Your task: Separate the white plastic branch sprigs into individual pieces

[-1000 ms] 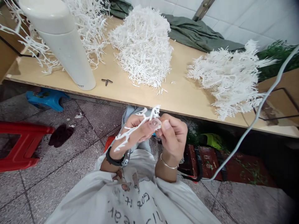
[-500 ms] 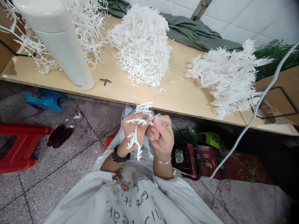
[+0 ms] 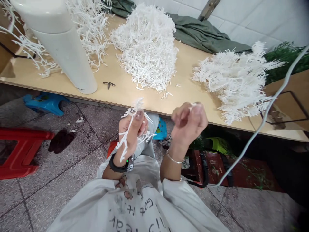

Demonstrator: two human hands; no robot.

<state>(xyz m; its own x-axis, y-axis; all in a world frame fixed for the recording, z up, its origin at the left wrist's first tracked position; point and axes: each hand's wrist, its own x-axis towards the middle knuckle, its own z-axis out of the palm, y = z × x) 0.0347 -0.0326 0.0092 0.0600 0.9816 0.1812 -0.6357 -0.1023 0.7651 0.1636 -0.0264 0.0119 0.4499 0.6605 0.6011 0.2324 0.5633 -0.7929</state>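
Note:
My left hand [image 3: 132, 129] is closed around white branched plastic sprigs [image 3: 123, 141], with the thumb pressed on top and thin twigs sticking out above, below and to the right. To its right, my right hand [image 3: 189, 124] hovers by the table's front edge, thumb and fingers pinched together and slightly blurred. A small white piece [image 3: 193, 104] shows at those fingertips; its shape is hard to make out. Beyond both hands, a large heap of short white plastic twigs [image 3: 149, 48] lies on the table [image 3: 185, 93].
A white bottle [image 3: 65, 48] and sunflower seeds [image 3: 109, 85] stand left of the heap, before longer white branches [image 3: 94, 32]. Another white pile [image 3: 236, 80] lies right, near a grey cable [image 3: 263, 119]. Red stool [image 3: 21, 151] and blue stools [image 3: 45, 103] are below.
My hands, together before, are now apart. The right has moved right and upward, away from the sprigs; the left has shifted slightly left and turned, still holding them.

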